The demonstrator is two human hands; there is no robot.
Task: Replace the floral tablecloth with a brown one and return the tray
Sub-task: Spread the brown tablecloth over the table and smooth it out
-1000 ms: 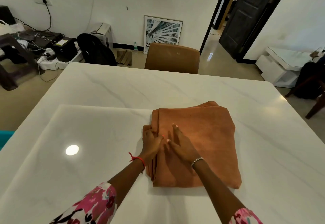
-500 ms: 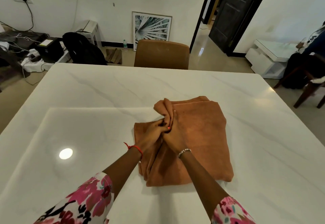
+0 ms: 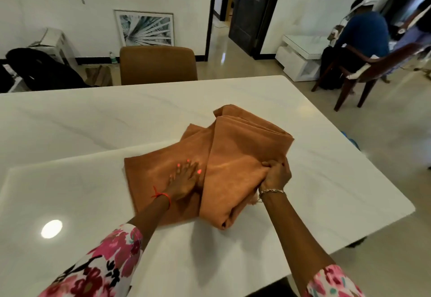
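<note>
A brown tablecloth (image 3: 233, 152), partly unfolded, lies on the bare white marble table (image 3: 93, 122). My right hand (image 3: 276, 175) grips a bunched thick fold of it at the cloth's right side. My left hand (image 3: 184, 177) lies flat with fingers spread on the lower layer to the left, pressing it on the table. No floral tablecloth or tray is in view.
A brown chair (image 3: 158, 64) stands at the table's far edge. A framed picture (image 3: 145, 28) leans on the wall behind it. At the right a person in blue (image 3: 363, 33) sits on a wooden chair (image 3: 373, 70). A dark bag (image 3: 44, 68) lies on the floor at left.
My right hand has pulled the upper fold of the brown tablecloth over to the right, opening it. My left hand moved from gripping beside it to lying flat on the lower layer. My view swung right.
</note>
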